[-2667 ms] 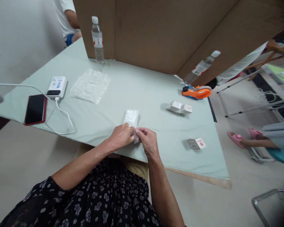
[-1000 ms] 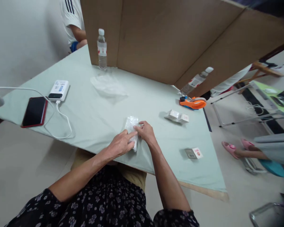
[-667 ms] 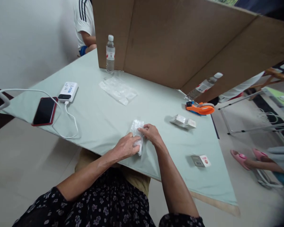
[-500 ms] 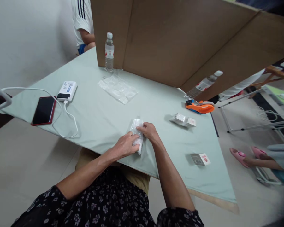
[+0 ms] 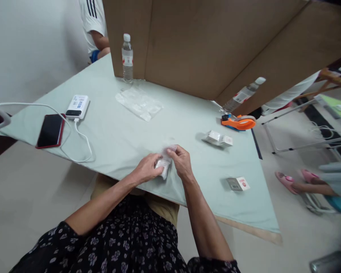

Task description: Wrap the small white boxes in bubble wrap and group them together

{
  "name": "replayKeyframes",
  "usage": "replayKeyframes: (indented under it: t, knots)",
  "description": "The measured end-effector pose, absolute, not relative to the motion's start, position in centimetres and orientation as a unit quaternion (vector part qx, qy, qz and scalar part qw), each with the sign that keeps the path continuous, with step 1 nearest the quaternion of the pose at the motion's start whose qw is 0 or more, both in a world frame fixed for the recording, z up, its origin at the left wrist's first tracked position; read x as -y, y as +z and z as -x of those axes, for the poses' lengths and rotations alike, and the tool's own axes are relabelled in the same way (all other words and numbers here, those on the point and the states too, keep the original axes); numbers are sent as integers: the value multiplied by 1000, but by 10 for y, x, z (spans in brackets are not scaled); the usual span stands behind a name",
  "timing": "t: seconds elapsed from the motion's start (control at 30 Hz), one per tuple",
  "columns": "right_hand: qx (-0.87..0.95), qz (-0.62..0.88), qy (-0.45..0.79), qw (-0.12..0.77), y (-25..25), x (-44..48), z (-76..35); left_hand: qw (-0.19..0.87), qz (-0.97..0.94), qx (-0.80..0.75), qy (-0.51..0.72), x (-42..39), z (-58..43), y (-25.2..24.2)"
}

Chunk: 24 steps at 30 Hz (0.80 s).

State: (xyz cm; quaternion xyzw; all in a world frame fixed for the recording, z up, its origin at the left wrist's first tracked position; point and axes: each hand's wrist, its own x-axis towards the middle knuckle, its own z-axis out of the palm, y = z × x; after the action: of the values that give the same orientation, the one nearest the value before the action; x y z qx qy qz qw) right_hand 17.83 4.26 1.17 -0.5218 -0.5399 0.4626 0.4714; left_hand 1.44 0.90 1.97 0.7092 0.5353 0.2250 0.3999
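Note:
Near the front edge of the cloth-covered table (image 5: 108, 140), a small clear bubble-wrap pouch (image 5: 164, 167) is between my hands. My left hand (image 5: 149, 167) grips its lower left part, thumb and fingers closed round the side. My right hand (image 5: 180, 159) pinches the pouch's upper end, which is lifted and blurred. What lies inside the wrap cannot be made out. To the right, a wrapped pair of small boxes (image 5: 218, 138) lies on the cloth, and a single small box (image 5: 238, 184) sits nearer the front.
Flat clear plastic wrap (image 5: 139, 103) lies behind my hands. An orange tape dispenser (image 5: 238, 122) and bottles (image 5: 127, 60) stand by the cardboard panel (image 5: 187, 49). A phone (image 5: 50, 130), power bank (image 5: 77, 107) and cable are at left. A seated person (image 5: 94, 26) is beyond the panel.
My right hand has bent and lifted the upper end of the bubble-wrap pouch, which now looks shorter. My left hand has shifted slightly left and up. The whole view has moved a little.

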Motion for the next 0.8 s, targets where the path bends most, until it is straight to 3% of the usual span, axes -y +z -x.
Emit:
replayKeyframes:
  t: [0.27, 0.6, 0.8]
  knots:
    - [669, 487, 354, 436, 18, 4, -181, 438, -635, -557, 306, -6, -13, 8]
    - [799, 406, 235, 376, -5, 27, -191, 370, -713, -495, 331, -15, -5, -2]
    - [760, 457, 225, 404, -8, 16, -183, 499, -681, -429, 321, -29, 3, 3]
